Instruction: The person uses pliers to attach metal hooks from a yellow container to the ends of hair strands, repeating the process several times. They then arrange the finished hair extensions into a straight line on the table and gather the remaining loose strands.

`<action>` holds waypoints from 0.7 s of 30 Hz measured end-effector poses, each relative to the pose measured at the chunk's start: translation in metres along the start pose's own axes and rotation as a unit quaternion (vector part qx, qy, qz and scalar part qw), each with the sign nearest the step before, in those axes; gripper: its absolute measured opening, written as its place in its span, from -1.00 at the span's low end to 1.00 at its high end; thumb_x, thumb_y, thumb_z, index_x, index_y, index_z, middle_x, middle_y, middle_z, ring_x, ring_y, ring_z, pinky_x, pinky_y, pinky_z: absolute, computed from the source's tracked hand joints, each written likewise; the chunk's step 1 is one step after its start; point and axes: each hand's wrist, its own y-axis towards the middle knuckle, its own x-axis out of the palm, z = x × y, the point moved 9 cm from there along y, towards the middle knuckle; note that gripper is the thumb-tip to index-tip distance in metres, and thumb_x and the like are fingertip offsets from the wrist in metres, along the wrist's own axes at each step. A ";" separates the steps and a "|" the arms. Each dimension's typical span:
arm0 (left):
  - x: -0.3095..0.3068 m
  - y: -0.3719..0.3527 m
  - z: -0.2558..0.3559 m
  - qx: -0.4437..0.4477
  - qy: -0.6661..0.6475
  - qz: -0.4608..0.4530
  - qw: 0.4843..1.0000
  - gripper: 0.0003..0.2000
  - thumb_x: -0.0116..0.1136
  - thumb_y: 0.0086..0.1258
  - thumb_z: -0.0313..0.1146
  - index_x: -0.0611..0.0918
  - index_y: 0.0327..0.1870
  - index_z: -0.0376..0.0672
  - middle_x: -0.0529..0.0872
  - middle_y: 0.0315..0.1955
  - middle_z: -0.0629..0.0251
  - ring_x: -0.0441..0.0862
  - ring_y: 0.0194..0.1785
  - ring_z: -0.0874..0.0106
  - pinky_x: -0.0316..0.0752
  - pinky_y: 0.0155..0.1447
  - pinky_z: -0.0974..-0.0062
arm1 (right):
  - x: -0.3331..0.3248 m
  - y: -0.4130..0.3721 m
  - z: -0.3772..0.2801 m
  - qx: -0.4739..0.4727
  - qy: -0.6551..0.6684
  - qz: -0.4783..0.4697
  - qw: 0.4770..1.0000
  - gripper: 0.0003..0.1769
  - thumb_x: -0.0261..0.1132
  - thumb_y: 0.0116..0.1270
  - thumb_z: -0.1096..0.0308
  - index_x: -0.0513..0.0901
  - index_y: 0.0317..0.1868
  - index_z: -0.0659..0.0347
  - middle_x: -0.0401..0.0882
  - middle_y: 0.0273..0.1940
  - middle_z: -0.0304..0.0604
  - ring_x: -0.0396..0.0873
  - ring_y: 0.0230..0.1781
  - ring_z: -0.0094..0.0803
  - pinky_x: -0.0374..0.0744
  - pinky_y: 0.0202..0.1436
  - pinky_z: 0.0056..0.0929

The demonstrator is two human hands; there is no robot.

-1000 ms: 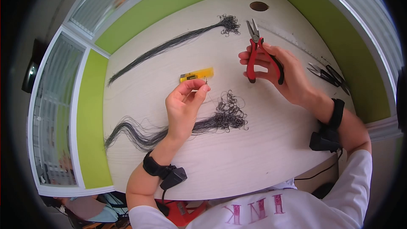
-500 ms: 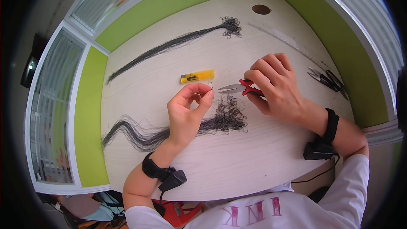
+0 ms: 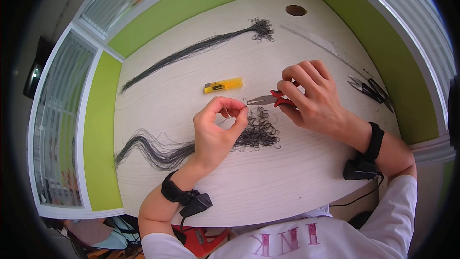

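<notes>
Between the thumb and forefinger of my left hand (image 3: 215, 127) is a thin dark strand with a small loop (image 3: 246, 100) standing up at the fingertips. My right hand (image 3: 314, 98) grips red-handled needle-nose pliers (image 3: 263, 100). Their jaws are slightly parted and point left, the tips right at the loop. Below both hands lies a bundle of dark strands (image 3: 158, 156), its curled ends gathered at the right; my left hand hides part of it. A yellow lighter (image 3: 224, 85) rests just beyond my left fingers.
Farther back on the pale table (image 3: 268, 182) lies a second, straighter bundle of strands (image 3: 191, 50) with curly ends. A clear ruler (image 3: 326, 47) and black-handled scissors (image 3: 373, 91) are at the right. Green partitions (image 3: 211, 7) border the table, which has a round hole (image 3: 295, 10).
My left hand has moved slightly right, bringing the strand's loop to the tips of the pliers. My right hand has barely moved.
</notes>
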 end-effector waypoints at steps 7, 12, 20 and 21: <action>-0.003 0.001 -0.001 0.009 -0.003 0.034 0.999 -0.92 0.32 0.20 -0.53 0.64 -0.36 -0.27 0.70 -0.47 0.36 0.52 -0.37 0.59 0.44 -0.18 0.59 | -0.002 0.002 -0.004 -0.020 -0.004 0.011 1.000 -0.65 0.50 -0.10 0.32 0.54 -0.31 0.13 0.42 -0.27 -0.26 0.45 -0.25 -0.35 0.39 -0.12 -0.33; 0.002 -0.001 -0.001 -0.013 0.012 -0.006 1.000 -0.91 0.30 0.27 -0.55 0.61 -0.29 -0.33 0.65 -0.37 0.36 0.51 -0.27 0.60 0.44 -0.09 0.62 | 0.001 -0.001 -0.004 -0.019 -0.002 0.010 1.000 -0.67 0.49 -0.10 0.32 0.55 -0.32 0.14 0.42 -0.28 -0.26 0.45 -0.25 -0.35 0.39 -0.12 -0.34; 0.002 -0.001 -0.002 -0.016 0.008 -0.008 1.000 -0.91 0.29 0.27 -0.55 0.61 -0.29 -0.32 0.65 -0.38 0.36 0.51 -0.27 0.61 0.44 -0.09 0.63 | 0.002 -0.002 -0.006 -0.035 -0.011 0.024 0.999 -0.71 0.46 -0.08 0.32 0.57 -0.34 0.16 0.43 -0.29 -0.26 0.45 -0.25 -0.37 0.41 -0.12 -0.36; 0.002 -0.001 -0.002 -0.017 0.011 -0.008 1.000 -0.91 0.29 0.27 -0.55 0.61 -0.30 -0.32 0.64 -0.38 0.37 0.51 -0.28 0.61 0.44 -0.10 0.63 | 0.002 -0.002 -0.006 -0.035 -0.010 0.023 0.999 -0.71 0.46 -0.08 0.32 0.57 -0.34 0.16 0.43 -0.29 -0.26 0.45 -0.25 -0.37 0.41 -0.12 -0.36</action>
